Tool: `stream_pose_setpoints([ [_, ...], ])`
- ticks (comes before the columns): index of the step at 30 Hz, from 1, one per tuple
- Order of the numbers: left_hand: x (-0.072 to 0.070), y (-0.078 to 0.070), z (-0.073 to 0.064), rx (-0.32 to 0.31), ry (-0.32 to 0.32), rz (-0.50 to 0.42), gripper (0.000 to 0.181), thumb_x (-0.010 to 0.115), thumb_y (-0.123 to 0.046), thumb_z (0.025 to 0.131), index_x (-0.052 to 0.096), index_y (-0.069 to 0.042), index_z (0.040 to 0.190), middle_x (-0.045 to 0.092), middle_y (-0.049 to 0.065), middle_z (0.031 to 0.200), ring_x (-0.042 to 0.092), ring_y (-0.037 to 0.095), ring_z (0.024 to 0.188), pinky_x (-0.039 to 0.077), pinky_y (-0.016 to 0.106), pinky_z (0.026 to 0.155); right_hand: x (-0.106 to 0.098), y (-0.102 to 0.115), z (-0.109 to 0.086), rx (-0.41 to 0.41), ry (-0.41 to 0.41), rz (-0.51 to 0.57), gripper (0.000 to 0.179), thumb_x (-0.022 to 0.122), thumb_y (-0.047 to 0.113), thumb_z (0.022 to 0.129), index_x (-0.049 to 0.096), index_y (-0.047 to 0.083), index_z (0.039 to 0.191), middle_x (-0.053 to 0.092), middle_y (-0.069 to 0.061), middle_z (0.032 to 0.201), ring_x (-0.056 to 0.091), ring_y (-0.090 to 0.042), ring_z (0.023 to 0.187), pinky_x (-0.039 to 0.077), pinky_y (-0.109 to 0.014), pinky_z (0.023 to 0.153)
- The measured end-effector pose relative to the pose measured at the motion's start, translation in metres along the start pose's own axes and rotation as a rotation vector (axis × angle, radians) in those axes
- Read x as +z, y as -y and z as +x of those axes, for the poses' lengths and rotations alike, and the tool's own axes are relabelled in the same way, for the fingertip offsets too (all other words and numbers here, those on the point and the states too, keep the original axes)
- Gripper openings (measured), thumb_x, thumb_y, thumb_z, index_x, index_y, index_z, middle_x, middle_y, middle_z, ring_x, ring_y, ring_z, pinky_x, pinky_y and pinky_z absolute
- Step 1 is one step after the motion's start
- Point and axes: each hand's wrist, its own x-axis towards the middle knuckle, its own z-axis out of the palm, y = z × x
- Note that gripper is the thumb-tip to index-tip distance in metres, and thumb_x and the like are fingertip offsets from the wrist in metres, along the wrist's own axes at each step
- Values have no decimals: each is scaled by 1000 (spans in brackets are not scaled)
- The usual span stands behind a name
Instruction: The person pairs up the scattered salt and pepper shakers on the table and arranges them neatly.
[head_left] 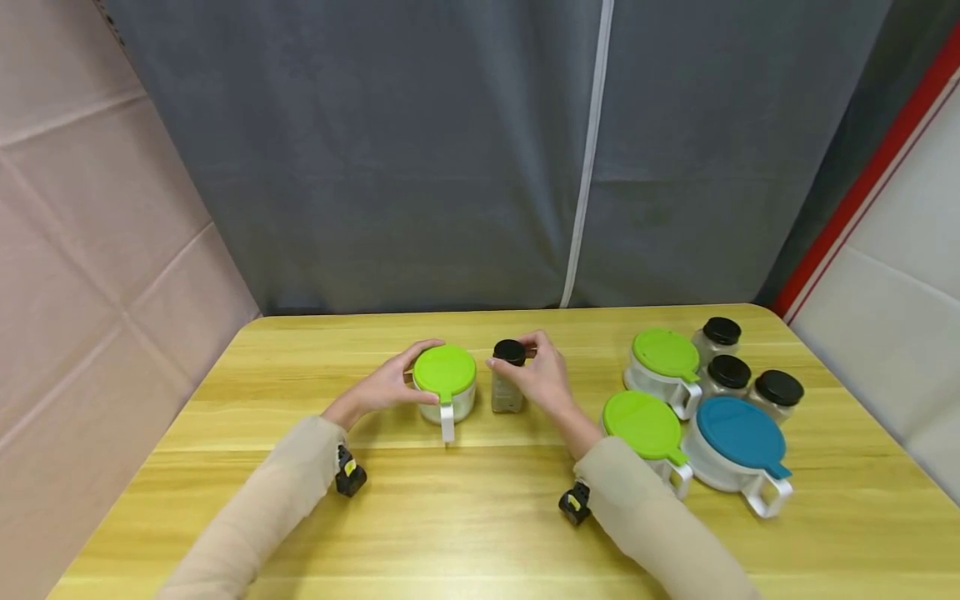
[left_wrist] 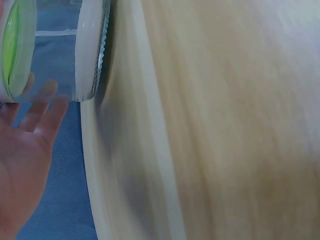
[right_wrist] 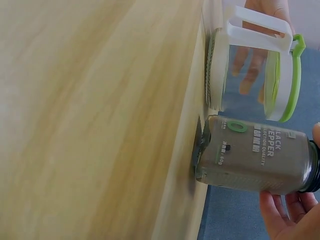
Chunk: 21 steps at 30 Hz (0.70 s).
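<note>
My left hand (head_left: pixel 390 383) holds a clear seasoning jar (head_left: pixel 445 371) with a green lid and a white handle that faces me, thumb and fingers around its sides. A whitish layer shows at its base in the left wrist view. Just right of it, my right hand (head_left: pixel 546 377) grips a black pepper bottle (right_wrist: pixel 257 155) near its black cap (head_left: pixel 510 351). Grey-brown powder fills that bottle, and its label reads black pepper in the right wrist view. Both containers stand upright, side by side near the table's middle, with their bottoms right at the tabletop.
At the right of the wooden table (head_left: pixel 450 533) stand two green-lidded jars (head_left: pixel 665 353), a larger blue-lidded jar (head_left: pixel 741 433) and several black-capped bottles (head_left: pixel 722 332), grouped closely. A grey curtain (head_left: pixel 375 167) hangs behind the table's far edge.
</note>
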Motion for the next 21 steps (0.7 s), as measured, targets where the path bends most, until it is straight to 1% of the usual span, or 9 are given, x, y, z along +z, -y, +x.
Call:
stream_pose_setpoints([
  [6, -1, 4, 1, -23, 1, -23, 83, 72, -9, 73, 21, -8, 138, 34, 16, 131, 38, 28, 115, 33, 41, 93, 8, 2, 1, -14, -20, -24, 52, 76, 32, 67, 49, 5, 103, 54, -11, 99, 49, -24, 93, 42, -36, 77],
  [8, -1, 5, 1, -27, 4, -26, 83, 72, -9, 74, 20, -8, 139, 33, 16, 132, 38, 28, 115, 31, 42, 94, 11, 3, 1, -18, -26, -37, 53, 76, 32, 67, 49, 5, 103, 54, -10, 99, 50, -24, 93, 42, -36, 77],
  [13, -1, 7, 3, -24, 8, -25, 85, 71, -10, 75, 15, -6, 140, 30, 18, 134, 35, 30, 118, 27, 45, 96, 15, 4, 1, -25, -38, -52, 53, 76, 33, 67, 49, 5, 104, 54, -10, 99, 50, -24, 93, 41, -36, 79],
  [16, -1, 8, 5, -19, -2, -17, 86, 70, -8, 76, 13, -2, 139, 27, 21, 135, 32, 32, 120, 26, 46, 96, 17, 5, 1, -33, -46, -58, 54, 76, 33, 67, 49, 5, 105, 54, -10, 99, 50, -24, 94, 41, -36, 79],
  [21, -2, 9, 6, -21, -37, -5, 81, 70, -7, 76, 17, 2, 136, 28, 21, 134, 28, 34, 121, 26, 46, 97, 21, 6, 3, -46, -67, -72, 55, 77, 35, 66, 50, 6, 104, 54, -9, 97, 51, -25, 93, 41, -35, 77],
])
